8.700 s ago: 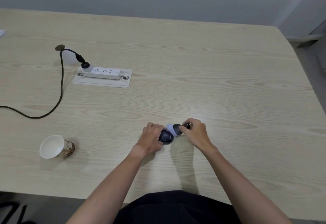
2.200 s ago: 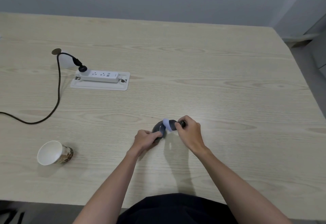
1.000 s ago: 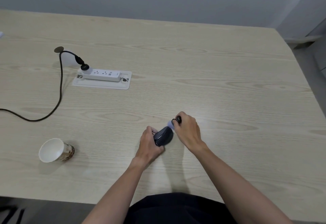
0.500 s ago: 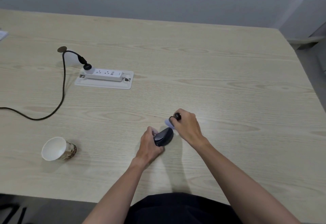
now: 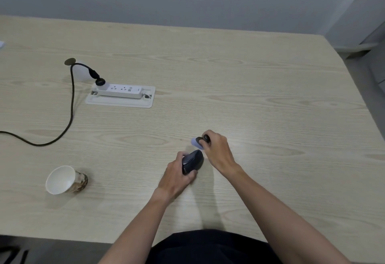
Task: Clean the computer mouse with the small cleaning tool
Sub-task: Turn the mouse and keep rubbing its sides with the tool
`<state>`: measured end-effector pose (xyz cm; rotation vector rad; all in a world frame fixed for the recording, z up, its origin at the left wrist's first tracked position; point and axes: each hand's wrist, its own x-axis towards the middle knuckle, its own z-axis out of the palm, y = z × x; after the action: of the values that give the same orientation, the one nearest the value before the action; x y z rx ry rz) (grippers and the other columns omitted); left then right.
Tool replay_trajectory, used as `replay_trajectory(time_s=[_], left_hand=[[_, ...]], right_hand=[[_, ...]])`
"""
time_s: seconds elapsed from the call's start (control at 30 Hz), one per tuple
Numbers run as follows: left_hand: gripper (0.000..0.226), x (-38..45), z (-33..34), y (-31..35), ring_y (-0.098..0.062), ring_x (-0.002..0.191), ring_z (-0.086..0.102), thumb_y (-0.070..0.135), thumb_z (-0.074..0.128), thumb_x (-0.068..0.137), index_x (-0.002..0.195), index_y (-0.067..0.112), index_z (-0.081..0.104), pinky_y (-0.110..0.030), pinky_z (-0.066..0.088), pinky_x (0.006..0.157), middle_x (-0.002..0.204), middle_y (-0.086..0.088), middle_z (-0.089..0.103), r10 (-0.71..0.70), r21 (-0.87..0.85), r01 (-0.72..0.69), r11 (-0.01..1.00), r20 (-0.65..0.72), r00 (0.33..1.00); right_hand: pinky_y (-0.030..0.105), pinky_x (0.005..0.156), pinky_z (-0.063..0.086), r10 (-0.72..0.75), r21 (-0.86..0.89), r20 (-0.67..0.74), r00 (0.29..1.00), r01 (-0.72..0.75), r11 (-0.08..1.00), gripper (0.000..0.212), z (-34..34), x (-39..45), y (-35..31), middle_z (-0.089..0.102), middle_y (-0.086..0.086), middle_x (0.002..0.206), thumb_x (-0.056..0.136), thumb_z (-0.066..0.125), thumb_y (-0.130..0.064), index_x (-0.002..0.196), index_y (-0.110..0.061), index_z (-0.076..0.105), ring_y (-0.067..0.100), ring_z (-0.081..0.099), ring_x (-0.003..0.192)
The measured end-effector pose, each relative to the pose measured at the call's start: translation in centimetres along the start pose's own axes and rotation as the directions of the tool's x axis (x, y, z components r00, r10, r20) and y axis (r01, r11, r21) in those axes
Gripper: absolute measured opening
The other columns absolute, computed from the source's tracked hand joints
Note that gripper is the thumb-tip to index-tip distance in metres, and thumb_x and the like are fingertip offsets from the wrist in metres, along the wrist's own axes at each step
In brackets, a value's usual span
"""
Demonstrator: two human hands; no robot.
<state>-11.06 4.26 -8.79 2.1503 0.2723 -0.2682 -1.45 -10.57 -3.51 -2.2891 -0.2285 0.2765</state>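
My left hand (image 5: 176, 173) grips a dark computer mouse (image 5: 192, 161), tilted up on its side on the wooden table (image 5: 270, 101). Just beyond and to the right, my right hand (image 5: 217, 151) is closed on the small cleaning tool (image 5: 199, 141), a short black handle with a pale blue-white pad at its tip. The pad sits a little above the mouse's far end, with a small gap between them. Most of the tool's handle is hidden inside my fingers.
A white power strip (image 5: 120, 91) lies in a recessed tray at the left middle, with a black cable (image 5: 70, 105) plugged in and trailing off the left edge. A paper cup (image 5: 64, 180) lies on its side at the near left. The table's right edge is near a grey wall.
My right hand has lifted the tool off the mouse and drawn it slightly away toward the far right. My left hand has turned the mouse more onto its side.
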Motion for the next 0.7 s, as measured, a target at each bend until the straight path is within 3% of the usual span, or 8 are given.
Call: replay_trajectory(time_s=[0.17, 0.3, 0.43, 0.5, 0.6, 0.7], left_hand=[[0.046, 0.0, 0.0, 0.0, -0.010, 0.089, 0.061, 0.041, 0.065, 0.082, 0.122, 0.038, 0.042, -0.024, 0.049, 0.073, 0.101, 0.012, 0.064, -0.006, 0.013, 0.006, 1.000, -0.011, 1.000], [0.048, 0.2, 0.0, -0.6, -0.012, 0.100, 0.053, 0.047, 0.063, 0.083, 0.126, 0.032, 0.046, -0.028, 0.048, 0.085, 0.112, 0.007, 0.050, -0.058, 0.080, 0.062, 0.995, -0.049, 0.997], [0.047, 0.4, -0.1, -0.6, -0.008, 0.093, 0.055, 0.048, 0.063, 0.085, 0.126, 0.028, 0.052, -0.027, 0.050, 0.084, 0.110, 0.006, 0.041, -0.079, 0.079, 0.084, 0.993, -0.066, 0.995], [0.042, 0.4, -0.2, -0.5, -0.006, 0.091, 0.056, 0.046, 0.064, 0.086, 0.123, 0.027, 0.055, -0.024, 0.047, 0.082, 0.109, 0.006, 0.041, -0.080, 0.086, 0.086, 0.993, -0.070, 0.994], [0.038, 0.4, -0.2, -0.6, -0.007, 0.089, 0.057, 0.044, 0.064, 0.087, 0.119, 0.025, 0.058, -0.024, 0.049, 0.081, 0.108, 0.005, 0.042, -0.078, 0.103, 0.086, 0.991, -0.075, 0.994], [0.036, 0.5, -0.2, -0.6, -0.011, 0.089, 0.058, 0.045, 0.063, 0.087, 0.116, 0.024, 0.060, -0.026, 0.051, 0.080, 0.107, 0.004, 0.043, -0.068, 0.126, 0.077, 0.989, -0.074, 0.995]], right_hand=[[0.018, 0.064, 0.043, 0.027, 0.092, -0.034, 0.999, -0.023, 0.995, 0.012, -0.4, -0.3, 0.4, 0.065, 0.000, 0.080, 0.094, 0.063, -0.019, 0.086, -0.010, 0.064, 0.011, 0.055, 0.071], [0.032, 0.069, 0.052, 0.051, 0.046, 0.081, 0.995, -0.055, 0.997, 0.007, 0.0, -0.8, 1.6, 0.068, 0.001, 0.081, 0.092, 0.064, -0.017, 0.087, -0.012, 0.067, 0.017, 0.062, 0.075], [0.040, 0.069, 0.056, 0.104, -0.090, 0.049, 0.993, -0.099, 0.991, 0.008, -0.3, -0.9, 2.8, 0.068, 0.001, 0.083, 0.095, 0.061, -0.017, 0.091, -0.011, 0.066, 0.019, 0.064, 0.077], [0.039, 0.067, 0.054, 0.112, -0.114, 0.024, 0.993, -0.109, 0.988, 0.010, -0.5, -1.0, 3.0, 0.067, 0.001, 0.082, 0.096, 0.060, -0.018, 0.090, -0.011, 0.065, 0.019, 0.063, 0.076], [0.031, 0.065, 0.050, 0.140, -0.011, 0.007, 0.990, -0.139, 0.990, 0.007, -0.8, -1.1, 3.1, 0.066, 0.000, 0.081, 0.094, 0.060, -0.016, 0.091, -0.012, 0.065, 0.016, 0.061, 0.073], [0.022, 0.066, 0.048, 0.127, 0.027, 0.082, 0.989, -0.130, 0.991, 0.011, -0.8, -1.4, 3.0, 0.067, -0.001, 0.086, 0.091, 0.057, -0.006, 0.094, -0.013, 0.066, 0.011, 0.059, 0.074]])
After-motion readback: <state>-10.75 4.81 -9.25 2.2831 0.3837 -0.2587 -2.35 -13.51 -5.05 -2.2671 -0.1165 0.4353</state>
